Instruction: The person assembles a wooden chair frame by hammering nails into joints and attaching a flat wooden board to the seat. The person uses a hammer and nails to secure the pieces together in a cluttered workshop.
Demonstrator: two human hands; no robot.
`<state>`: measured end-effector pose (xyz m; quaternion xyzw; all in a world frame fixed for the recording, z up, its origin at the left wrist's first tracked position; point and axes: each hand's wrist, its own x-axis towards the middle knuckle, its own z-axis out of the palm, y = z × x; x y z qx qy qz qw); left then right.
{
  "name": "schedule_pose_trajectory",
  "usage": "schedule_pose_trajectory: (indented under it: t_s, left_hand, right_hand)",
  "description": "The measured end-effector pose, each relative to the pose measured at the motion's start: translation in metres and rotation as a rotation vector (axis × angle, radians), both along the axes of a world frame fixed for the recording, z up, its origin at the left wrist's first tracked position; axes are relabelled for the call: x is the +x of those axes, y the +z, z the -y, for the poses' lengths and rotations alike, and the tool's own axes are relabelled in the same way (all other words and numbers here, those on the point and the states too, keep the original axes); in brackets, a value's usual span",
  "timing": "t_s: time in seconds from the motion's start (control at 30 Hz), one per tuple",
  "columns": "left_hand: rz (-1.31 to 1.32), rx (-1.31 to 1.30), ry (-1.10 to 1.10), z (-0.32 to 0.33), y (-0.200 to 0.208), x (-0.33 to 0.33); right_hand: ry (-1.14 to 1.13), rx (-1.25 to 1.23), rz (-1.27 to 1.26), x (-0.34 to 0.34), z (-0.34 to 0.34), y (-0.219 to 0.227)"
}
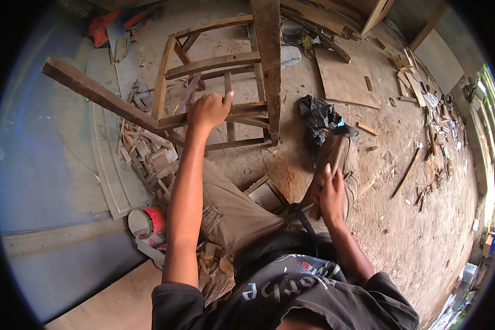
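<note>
A bare wooden chair frame [214, 67] stands tilted before me, its slats and legs showing. My left hand [208, 111] is closed around one of its rails, the thumb pointing up. Over my right thigh, my right hand [330, 193] grips the wooden handle of a hammer [338, 151]. The hammer's dark head points away from me, next to a black plastic bag [319, 114] on the floor. Part of the handle is hidden behind my fingers.
Wood offcuts [148, 157] are heaped left of my legs, beside a red and white tin [143, 221]. A plywood sheet [344, 82] lies beyond the bag. Scrap wood [412, 82] litters the floor at the right. A bluish panel [44, 165] fills the left side.
</note>
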<state>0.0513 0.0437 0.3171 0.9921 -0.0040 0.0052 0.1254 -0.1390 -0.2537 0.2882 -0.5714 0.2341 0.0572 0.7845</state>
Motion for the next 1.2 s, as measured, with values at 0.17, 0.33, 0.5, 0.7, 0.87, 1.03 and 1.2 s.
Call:
schedule_pose_trajectory:
  t_s: [0.17,0.33,0.5,0.7,0.87,1.03,1.2]
  left_hand:
    - [-0.035,-0.006,-0.004,0.002,0.002,-0.001]
    - [0.027,-0.027,-0.014,0.004,-0.002,0.001]
    - [0.023,-0.081,-0.029,0.005,0.002,-0.003]
    - [-0.038,-0.072,0.004,0.009,0.011,-0.004]
    - [0.030,-0.051,-0.025,-0.005,-0.008,0.006]
    - [-0.069,-0.145,-0.031,0.006,0.011,-0.006]
    - [0.117,-0.067,-0.017,0.000,-0.002,-0.003]
  right_hand:
    - [0.602,-0.515,0.300,-0.034,-0.032,0.020]
    - [0.587,-0.597,0.564,-0.005,-0.074,0.040]
    - [0.521,-0.632,0.529,0.021,-0.079,0.047]
    - [0.521,-0.743,0.637,0.020,-0.088,0.031]
    - [0.451,-0.756,0.675,0.028,-0.094,0.019]
    - [0.522,-0.827,0.710,0.020,-0.092,0.028]
    - [0.543,-0.724,0.639,0.004,-0.037,-0.002]
